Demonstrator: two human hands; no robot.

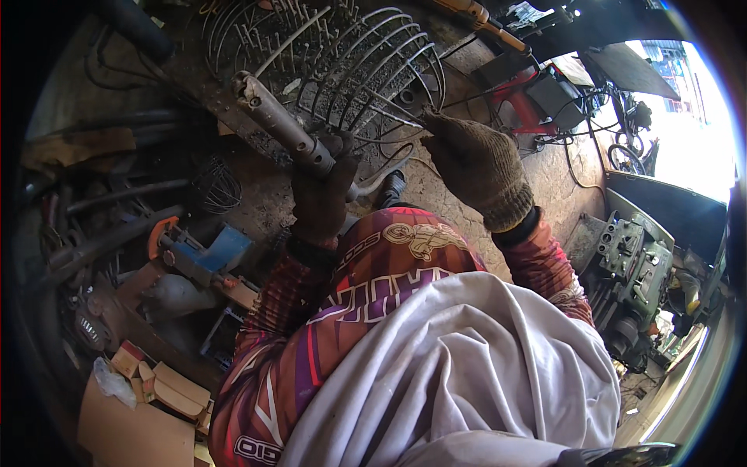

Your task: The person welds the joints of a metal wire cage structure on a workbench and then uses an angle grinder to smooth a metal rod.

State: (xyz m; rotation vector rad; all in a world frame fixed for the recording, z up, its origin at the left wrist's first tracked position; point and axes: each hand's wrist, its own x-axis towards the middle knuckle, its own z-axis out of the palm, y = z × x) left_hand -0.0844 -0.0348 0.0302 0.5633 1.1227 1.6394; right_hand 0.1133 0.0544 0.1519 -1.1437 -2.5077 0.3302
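From where I stand, the left hand (323, 191), gloved, has its fingers wrapped around the lower end of a metal tube (274, 118), which slants up toward the upper left of the frame. The right hand (478, 163), also gloved, is right of top centre with its fingertips at the end of a thin rod (394, 107), though I can't tell how far they close or whether they hold it. Curved metal ribs (440, 70) arch at the top, and a green machine (632, 253) stands at right.
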